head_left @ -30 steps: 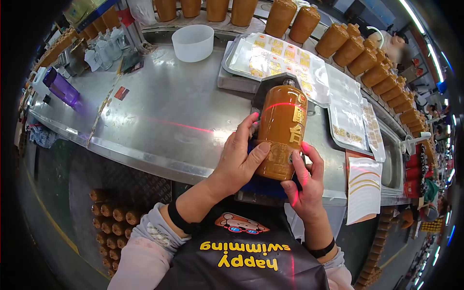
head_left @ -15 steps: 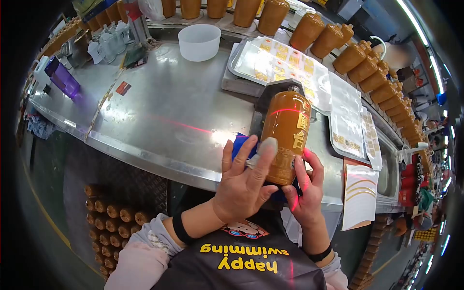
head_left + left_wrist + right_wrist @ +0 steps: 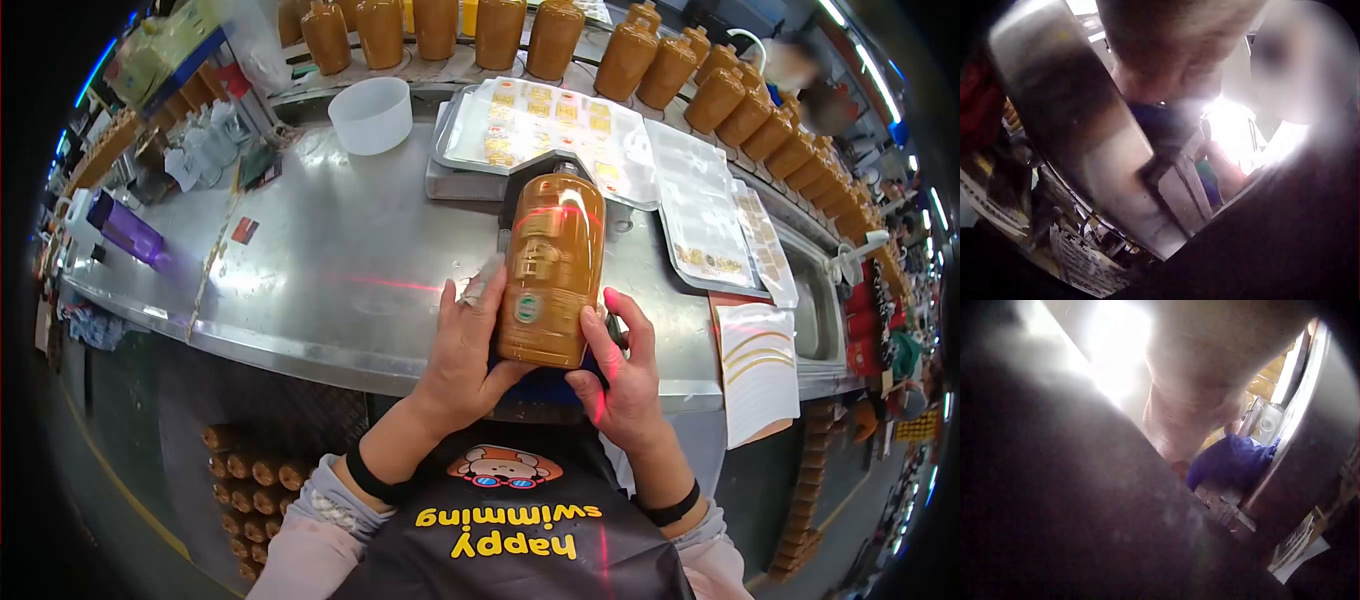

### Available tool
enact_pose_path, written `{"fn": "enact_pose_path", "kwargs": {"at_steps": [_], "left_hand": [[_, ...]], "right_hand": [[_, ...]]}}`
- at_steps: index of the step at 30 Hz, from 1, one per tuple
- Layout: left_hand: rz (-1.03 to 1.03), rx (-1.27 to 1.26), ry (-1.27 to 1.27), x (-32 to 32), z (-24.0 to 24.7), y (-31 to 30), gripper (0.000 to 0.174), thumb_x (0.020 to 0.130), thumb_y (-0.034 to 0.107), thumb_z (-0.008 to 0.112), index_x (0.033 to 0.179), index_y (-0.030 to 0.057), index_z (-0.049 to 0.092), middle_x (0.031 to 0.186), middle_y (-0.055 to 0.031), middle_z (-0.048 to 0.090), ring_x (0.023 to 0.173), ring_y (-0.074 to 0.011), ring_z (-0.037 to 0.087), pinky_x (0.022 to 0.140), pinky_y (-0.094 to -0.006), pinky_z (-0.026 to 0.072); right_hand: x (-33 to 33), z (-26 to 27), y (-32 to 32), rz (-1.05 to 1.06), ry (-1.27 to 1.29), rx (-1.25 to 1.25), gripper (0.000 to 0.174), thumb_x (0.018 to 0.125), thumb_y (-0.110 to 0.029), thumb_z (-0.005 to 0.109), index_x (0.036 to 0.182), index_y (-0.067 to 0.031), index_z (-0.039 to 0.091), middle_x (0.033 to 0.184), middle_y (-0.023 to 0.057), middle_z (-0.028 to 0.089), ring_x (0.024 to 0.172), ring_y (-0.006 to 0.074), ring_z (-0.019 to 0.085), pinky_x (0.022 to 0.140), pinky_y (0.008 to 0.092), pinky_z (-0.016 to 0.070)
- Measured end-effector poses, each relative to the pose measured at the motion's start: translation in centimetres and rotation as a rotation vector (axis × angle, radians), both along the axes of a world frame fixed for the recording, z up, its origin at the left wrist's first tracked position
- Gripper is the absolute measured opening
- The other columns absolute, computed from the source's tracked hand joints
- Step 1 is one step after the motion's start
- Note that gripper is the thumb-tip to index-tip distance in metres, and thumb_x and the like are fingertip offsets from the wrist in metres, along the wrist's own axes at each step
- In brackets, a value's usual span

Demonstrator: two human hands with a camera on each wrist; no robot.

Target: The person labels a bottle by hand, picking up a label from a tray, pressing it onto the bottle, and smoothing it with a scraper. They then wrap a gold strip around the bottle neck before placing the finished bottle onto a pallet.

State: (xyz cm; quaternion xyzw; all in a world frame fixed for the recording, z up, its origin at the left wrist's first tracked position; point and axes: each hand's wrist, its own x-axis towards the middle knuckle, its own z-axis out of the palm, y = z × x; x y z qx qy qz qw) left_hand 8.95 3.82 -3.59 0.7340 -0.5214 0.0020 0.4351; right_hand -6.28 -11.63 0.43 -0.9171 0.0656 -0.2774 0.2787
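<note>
Brown glossy cylindrical bottle [image 3: 553,275] over here, left hand [image 3: 458,346] straight-fingered alongside, right hand [image 3: 626,374] relaxed, fingertips touching it.

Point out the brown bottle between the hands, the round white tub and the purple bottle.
Brown bottle [image 3: 553,275]: head view, middle of its body.
Round white tub [image 3: 373,128]: head view, its near outer wall.
Purple bottle [image 3: 130,231]: head view, middle of its side.

bottle [image 3: 553,275]: glossy, smooth | bench [image 3: 315,225]: smooth, shiny metal | bowl [image 3: 371,120]: matt, translucent plastic
</note>
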Motion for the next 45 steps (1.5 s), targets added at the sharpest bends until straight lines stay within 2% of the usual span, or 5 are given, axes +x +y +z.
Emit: {"fn": "enact_pose_path", "kwargs": {"at_steps": [19, 24, 37, 42, 45], "left_hand": [[0.017, 0.026, -0.307, -0.2, 2.6, -0.7, 0.091, 0.074, 0.034, 0.079, 0.15, 0.0074, 0.036, 0.152, -0.0219, 0.037, 0.139, -0.0419, 0.036, 0.116, -0.0583, 0.0123], [0.022, 0.034, -0.32, 0.0, 2.5, -0.7, 0.088, 0.075, 0.035, 0.078, 0.149, 0.0072, 0.039, 0.15, -0.022, 0.04, 0.138, -0.0406, 0.038, 0.116, -0.0582, 0.0134], [0.004, 0.033, -0.517, 0.5, 2.9, -0.7, 0.066, 0.086, 0.029, 0.068, 0.145, 0.0145, 0.043, 0.143, -0.0136, 0.051, 0.14, -0.0349, 0.039, 0.116, -0.059, 0.011], [-0.161, 0.13, -0.734, 0.2, 5.1, -1.9, 0.054, 0.089, 0.015, 0.059, 0.141, 0.0209, 0.047, 0.123, -0.0019, 0.065, 0.14, -0.0269, 0.04, 0.117, -0.0589, 0.0109], [-0.181, 0.049, -0.617, 0.7, 4.4, -2.1, 0.066, 0.078, 0.017, 0.069, 0.141, 0.0175, 0.047, 0.123, -0.0072, 0.063, 0.138, -0.029, 0.039, 0.118, -0.059, 0.0123]], "right_hand": [[-0.5, 0.4, -1.1, -0.043, 0.023, -0.034, 0.056, 0.08, -0.007, 0.074, 0.134, -0.0049, 0.057, 0.144, 0.0256, 0.042, 0.123, 0.0388, 0.05, 0.102, 0.043, 0.0438], [2.4, 4.2, 0.2, -0.112, -0.139, 0.727, 0.027, 0.092, -0.004, 0.063, 0.119, 0.0006, 0.057, 0.091, 0.005, 0.066, 0.081, 0.0077, 0.06, 0.071, 0.0237, 0.0493], [1.5, -2.4, -1.5, -0.117, -0.163, 1.196, 0.025, 0.095, -0.014, 0.065, 0.114, 0.0013, 0.058, 0.097, 0.0012, 0.064, 0.085, 0.007, 0.057, 0.077, 0.0227, 0.0488], [1.5, -1.9, -2.9, -0.108, -0.116, 1.211, 0.024, 0.093, -0.011, 0.067, 0.113, -0.0007, 0.059, 0.099, 0.0033, 0.066, 0.091, 0.0095, 0.06, 0.081, 0.023, 0.0485], [2.9, -0.6, -3.0, -0.203, -0.197, 0.489, 0.027, 0.085, -0.005, 0.071, 0.11, -0.005, 0.062, 0.092, 0.0065, 0.066, 0.088, 0.0174, 0.062, 0.079, 0.0295, 0.0483]]}}
